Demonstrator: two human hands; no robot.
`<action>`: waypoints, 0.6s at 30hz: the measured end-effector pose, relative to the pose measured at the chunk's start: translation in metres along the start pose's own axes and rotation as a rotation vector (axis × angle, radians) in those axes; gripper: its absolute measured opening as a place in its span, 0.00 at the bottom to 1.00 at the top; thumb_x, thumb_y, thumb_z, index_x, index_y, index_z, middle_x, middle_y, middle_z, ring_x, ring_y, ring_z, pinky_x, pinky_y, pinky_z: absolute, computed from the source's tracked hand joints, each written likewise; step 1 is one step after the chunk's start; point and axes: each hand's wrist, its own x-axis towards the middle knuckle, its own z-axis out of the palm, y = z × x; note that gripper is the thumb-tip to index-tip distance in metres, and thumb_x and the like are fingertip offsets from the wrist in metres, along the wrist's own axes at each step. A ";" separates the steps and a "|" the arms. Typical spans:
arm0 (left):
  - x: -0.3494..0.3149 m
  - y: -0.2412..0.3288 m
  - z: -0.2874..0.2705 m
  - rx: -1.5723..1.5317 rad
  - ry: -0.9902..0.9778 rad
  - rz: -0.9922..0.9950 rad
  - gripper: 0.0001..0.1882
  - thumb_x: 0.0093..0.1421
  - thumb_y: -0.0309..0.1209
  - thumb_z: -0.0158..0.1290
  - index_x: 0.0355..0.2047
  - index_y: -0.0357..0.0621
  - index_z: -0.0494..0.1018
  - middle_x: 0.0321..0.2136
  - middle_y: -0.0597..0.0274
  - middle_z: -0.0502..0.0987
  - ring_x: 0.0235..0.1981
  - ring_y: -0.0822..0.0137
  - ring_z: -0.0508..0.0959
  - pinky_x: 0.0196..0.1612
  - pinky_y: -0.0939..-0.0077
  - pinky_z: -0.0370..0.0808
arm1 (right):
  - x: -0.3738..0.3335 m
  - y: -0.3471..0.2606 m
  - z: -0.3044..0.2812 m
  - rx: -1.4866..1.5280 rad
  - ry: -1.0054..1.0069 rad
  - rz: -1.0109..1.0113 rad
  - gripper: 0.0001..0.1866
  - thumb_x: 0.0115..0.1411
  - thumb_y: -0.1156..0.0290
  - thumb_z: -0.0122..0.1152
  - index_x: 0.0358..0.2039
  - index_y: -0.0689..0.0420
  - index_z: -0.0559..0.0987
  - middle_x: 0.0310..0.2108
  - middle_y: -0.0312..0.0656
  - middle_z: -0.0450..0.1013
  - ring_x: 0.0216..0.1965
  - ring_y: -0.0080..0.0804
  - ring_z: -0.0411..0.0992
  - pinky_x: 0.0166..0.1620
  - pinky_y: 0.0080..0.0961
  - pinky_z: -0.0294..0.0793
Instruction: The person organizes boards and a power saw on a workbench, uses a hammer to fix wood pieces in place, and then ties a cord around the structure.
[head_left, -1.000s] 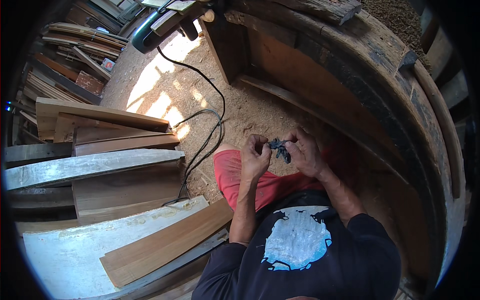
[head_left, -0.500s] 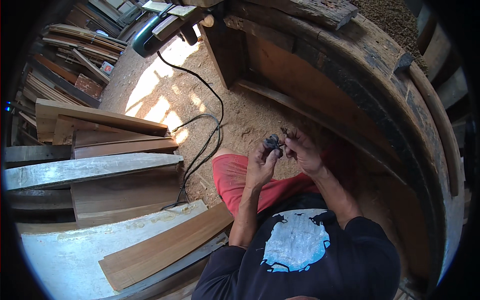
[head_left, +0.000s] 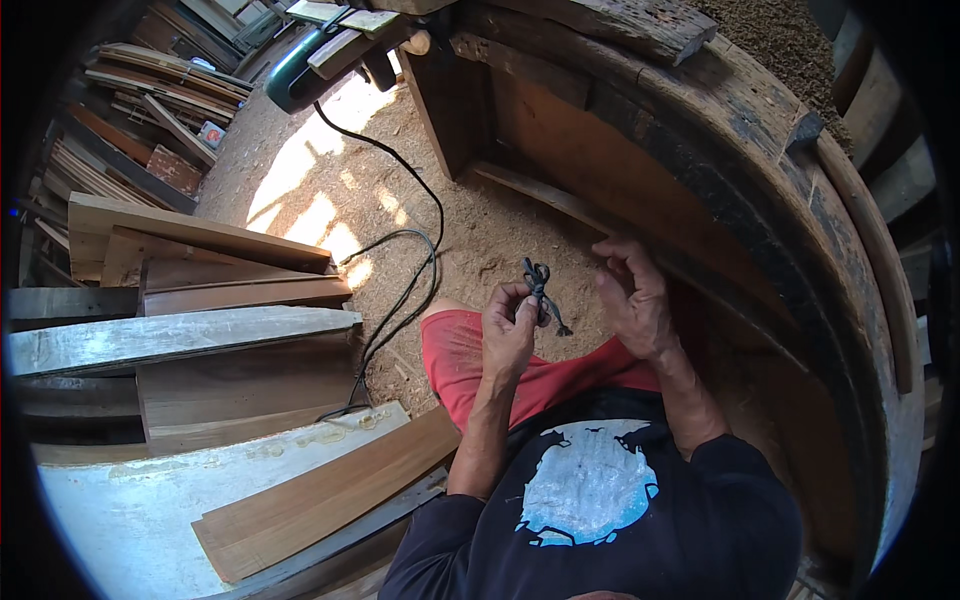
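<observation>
Between the thumb and fingers of my left hand is a small bundle of dark grey cord, looped and knotted, with a loose end dangling to the right. My right hand is raised a short way to the right of it, fingers parted and slightly curled, with nothing in it. Both hands are above my lap, over my red shorts.
Boards and planks are stacked at my left. A wooden workbench curves around my right side. On its far end sits a green power tool, its black cable trailing over the sawdust-covered floor.
My right hand has let go of the cord and moved up and to the right, its fingers opening. My left hand keeps hold of the cord, which now shows a dangling end.
</observation>
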 end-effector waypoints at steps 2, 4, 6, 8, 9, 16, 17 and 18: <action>-0.001 0.004 0.005 -0.073 -0.045 -0.012 0.06 0.67 0.24 0.48 0.43 0.36 0.67 0.31 0.62 0.76 0.28 0.76 0.75 0.33 0.80 0.75 | 0.004 -0.009 0.002 -0.055 -0.194 -0.348 0.11 0.59 0.77 0.59 0.42 0.59 0.78 0.38 0.43 0.73 0.40 0.34 0.74 0.43 0.31 0.73; -0.002 0.006 0.011 -0.242 -0.077 -0.077 0.06 0.68 0.25 0.47 0.44 0.38 0.66 0.31 0.62 0.75 0.27 0.75 0.75 0.33 0.80 0.75 | 0.000 0.001 0.011 -0.069 -0.263 -0.247 0.10 0.58 0.77 0.60 0.41 0.60 0.79 0.36 0.45 0.74 0.39 0.37 0.75 0.43 0.31 0.74; -0.002 0.005 0.013 -0.409 -0.099 -0.137 0.06 0.69 0.26 0.47 0.44 0.39 0.65 0.31 0.63 0.75 0.27 0.75 0.75 0.32 0.79 0.75 | -0.005 0.013 0.019 -0.077 -0.338 -0.151 0.09 0.57 0.77 0.61 0.40 0.60 0.80 0.35 0.47 0.75 0.38 0.39 0.76 0.43 0.32 0.75; -0.005 0.001 0.012 -0.407 -0.155 -0.148 0.06 0.69 0.28 0.47 0.44 0.42 0.65 0.31 0.63 0.75 0.27 0.75 0.75 0.30 0.79 0.75 | -0.011 0.020 0.023 0.079 -0.316 0.004 0.11 0.57 0.76 0.62 0.41 0.62 0.79 0.33 0.48 0.77 0.36 0.41 0.78 0.41 0.32 0.76; -0.006 0.000 0.010 -0.406 -0.154 -0.152 0.06 0.69 0.28 0.47 0.44 0.42 0.65 0.31 0.63 0.75 0.27 0.75 0.75 0.30 0.79 0.75 | -0.013 0.021 0.024 0.081 -0.316 0.008 0.11 0.57 0.76 0.62 0.41 0.62 0.79 0.33 0.48 0.77 0.36 0.41 0.78 0.41 0.32 0.76; -0.006 -0.005 0.010 -0.138 -0.166 -0.062 0.07 0.67 0.23 0.49 0.43 0.42 0.63 0.30 0.67 0.73 0.28 0.79 0.72 0.29 0.84 0.71 | -0.014 0.020 0.023 0.028 -0.287 -0.086 0.12 0.55 0.78 0.63 0.41 0.63 0.78 0.34 0.47 0.77 0.36 0.38 0.78 0.40 0.32 0.77; -0.007 -0.005 0.009 -0.109 -0.210 -0.025 0.08 0.66 0.22 0.49 0.43 0.42 0.63 0.30 0.68 0.72 0.27 0.81 0.71 0.29 0.85 0.70 | -0.015 0.020 0.022 0.064 -0.282 -0.067 0.11 0.55 0.79 0.63 0.40 0.62 0.78 0.33 0.46 0.76 0.35 0.37 0.78 0.40 0.31 0.76; -0.007 -0.005 0.010 -0.108 -0.211 -0.026 0.08 0.66 0.22 0.49 0.43 0.42 0.63 0.30 0.68 0.72 0.27 0.81 0.71 0.29 0.85 0.70 | -0.014 0.021 0.022 0.064 -0.281 -0.066 0.11 0.55 0.79 0.63 0.40 0.62 0.78 0.33 0.46 0.76 0.35 0.37 0.78 0.40 0.31 0.76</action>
